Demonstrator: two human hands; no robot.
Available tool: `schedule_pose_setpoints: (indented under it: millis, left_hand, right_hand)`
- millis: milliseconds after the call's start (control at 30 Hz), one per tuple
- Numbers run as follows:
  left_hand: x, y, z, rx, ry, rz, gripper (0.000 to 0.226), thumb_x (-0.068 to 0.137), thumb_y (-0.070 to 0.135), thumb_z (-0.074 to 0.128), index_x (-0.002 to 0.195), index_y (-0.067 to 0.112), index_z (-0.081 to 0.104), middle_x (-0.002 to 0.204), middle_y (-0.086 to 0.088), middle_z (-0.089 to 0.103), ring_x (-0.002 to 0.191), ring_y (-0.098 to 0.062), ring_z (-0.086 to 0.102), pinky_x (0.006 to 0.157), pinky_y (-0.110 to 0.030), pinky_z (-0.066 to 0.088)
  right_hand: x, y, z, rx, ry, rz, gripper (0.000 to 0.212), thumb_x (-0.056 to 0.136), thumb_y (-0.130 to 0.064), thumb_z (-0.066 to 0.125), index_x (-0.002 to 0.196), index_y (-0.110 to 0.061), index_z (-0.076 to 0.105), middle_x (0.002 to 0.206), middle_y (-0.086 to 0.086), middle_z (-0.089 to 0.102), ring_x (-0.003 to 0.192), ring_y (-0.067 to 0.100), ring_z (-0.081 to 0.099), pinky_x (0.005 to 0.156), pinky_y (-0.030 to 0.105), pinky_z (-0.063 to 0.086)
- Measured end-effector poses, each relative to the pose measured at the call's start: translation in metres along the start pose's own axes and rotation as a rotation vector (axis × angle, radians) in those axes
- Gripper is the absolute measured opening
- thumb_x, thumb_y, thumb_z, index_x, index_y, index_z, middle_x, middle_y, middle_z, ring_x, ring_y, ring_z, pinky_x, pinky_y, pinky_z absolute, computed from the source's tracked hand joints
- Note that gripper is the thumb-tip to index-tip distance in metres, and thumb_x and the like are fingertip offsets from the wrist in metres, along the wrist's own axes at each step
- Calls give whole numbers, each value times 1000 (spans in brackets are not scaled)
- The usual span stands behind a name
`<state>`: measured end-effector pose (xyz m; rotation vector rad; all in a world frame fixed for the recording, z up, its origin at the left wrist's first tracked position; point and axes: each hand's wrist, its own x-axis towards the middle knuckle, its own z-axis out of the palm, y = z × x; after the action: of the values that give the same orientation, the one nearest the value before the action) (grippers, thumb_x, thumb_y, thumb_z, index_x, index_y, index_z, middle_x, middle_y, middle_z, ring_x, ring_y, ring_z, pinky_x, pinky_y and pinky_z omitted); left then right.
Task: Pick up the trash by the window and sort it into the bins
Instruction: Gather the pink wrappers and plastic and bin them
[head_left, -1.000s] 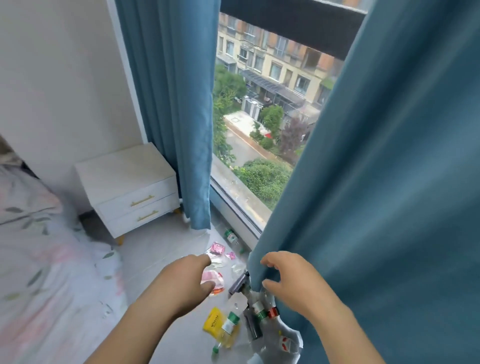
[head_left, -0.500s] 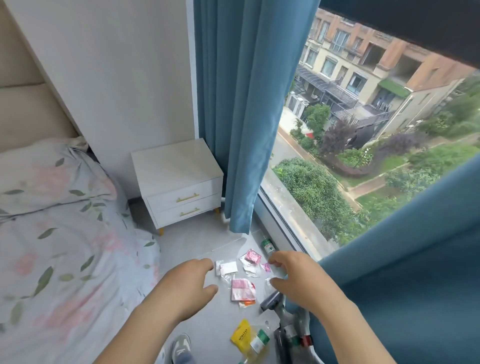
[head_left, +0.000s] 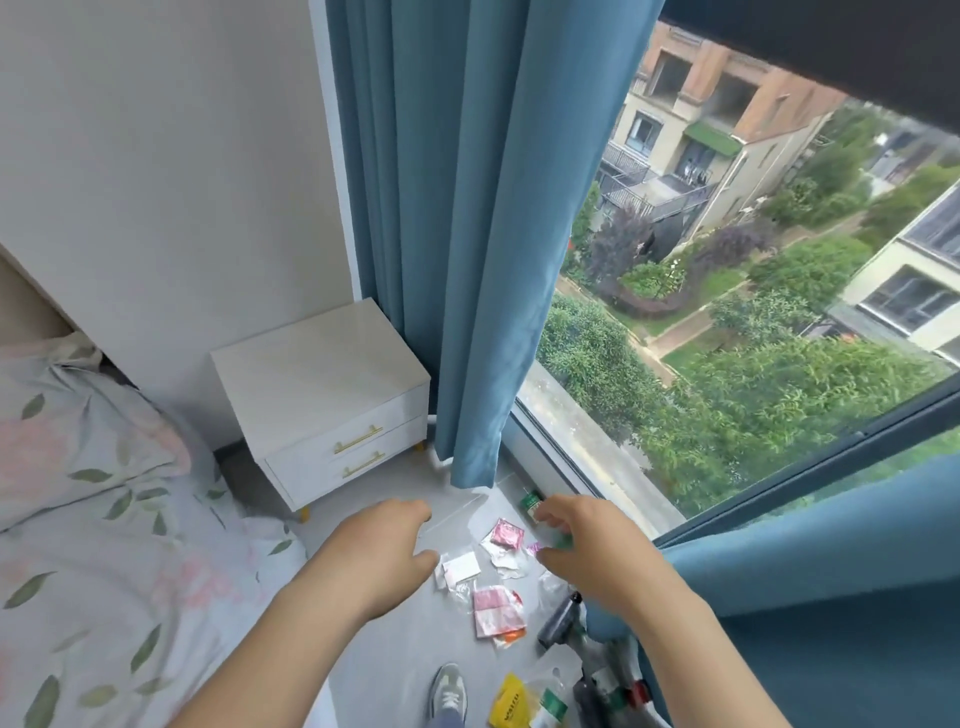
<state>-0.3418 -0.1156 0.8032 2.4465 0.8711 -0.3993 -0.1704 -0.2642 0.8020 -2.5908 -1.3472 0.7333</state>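
Facing a wide window (head_left: 753, 364), far right, past a tall blue curtain (head_left: 457, 234). Flanked near left by a floral bed (head_left: 104, 545), white nightstand (head_left: 322, 395) beyond. Holding the left hand (head_left: 384, 551) low, loosely curled and empty. Hovering the right hand (head_left: 587, 551), fingers curled, above scattered wrappers (head_left: 496, 610) and a green-capped bottle (head_left: 531, 503) on the floor under the window; can't tell whether pinching anything.

Reaching forward and down with both bare forearms, palms down: left hand (head_left: 384, 551) loosely curled, holding nothing; right hand (head_left: 587, 551) bent-fingered, grip unclear.
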Motion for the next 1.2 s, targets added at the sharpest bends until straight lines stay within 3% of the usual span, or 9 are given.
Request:
schedule_pose_setpoints:
  millis: [133,367,633,767,933,1067,1200]
  left_hand:
    - [45,4,-21,28,-20,45,43,91,39,47,133,26,44,131,6,51,121,-16,49,97,-28,42]
    - [134,32,-68,112,0,124,28,91,35,49,114,21,52,115,5,58,106,-17,55,89,-32,47]
    - [210,66,-78,177,-116,269,29,89,41,49,110,21,54,110,5,57,103,-17,55,87,-34,48]
    - [259,85,-78,247,-185,409,25,90,36,49,109,21,53,108,3,58,102,-19,56,80,-31,46]
    - [319,108,-64,403,-338,627,36,92,34,48,126,22,49,127,4,55,115,-18,53,93,-31,44]
    - [361,111,-42,533,-448,790,39,92,35,47,129,23,48,129,3,54,117,-19,53,94,-32,45]
    - [391,105,-9,611,-512,884,37,92,34,47,126,20,50,126,-1,56,114,-22,55,93,-32,46]
  right_hand:
    - [36,11,-15,49,46,36,38,84,-26,60,122,-25,58,101,-9,57,90,10,50,73,21,38]
    - [100,37,-50,123,91,116,37,84,-25,61,121,-23,59,117,-4,62,107,15,57,89,31,49]
    - [126,69,-62,203,100,295,33,84,-20,59,117,-20,61,115,-3,64,104,17,58,88,31,50]
    - [136,86,-55,296,131,445,39,86,-23,59,125,-22,58,123,-5,61,114,15,55,92,28,47]
    - [146,97,-27,432,208,711,40,85,-23,57,125,-22,57,126,-3,61,117,16,54,95,28,45]
    - [151,90,8,519,259,933,35,82,-21,58,117,-22,60,117,-2,64,109,18,57,80,26,42]
    - [158,81,51,597,261,1072,38,80,-21,59,118,-24,61,117,-4,64,108,16,57,83,26,43]
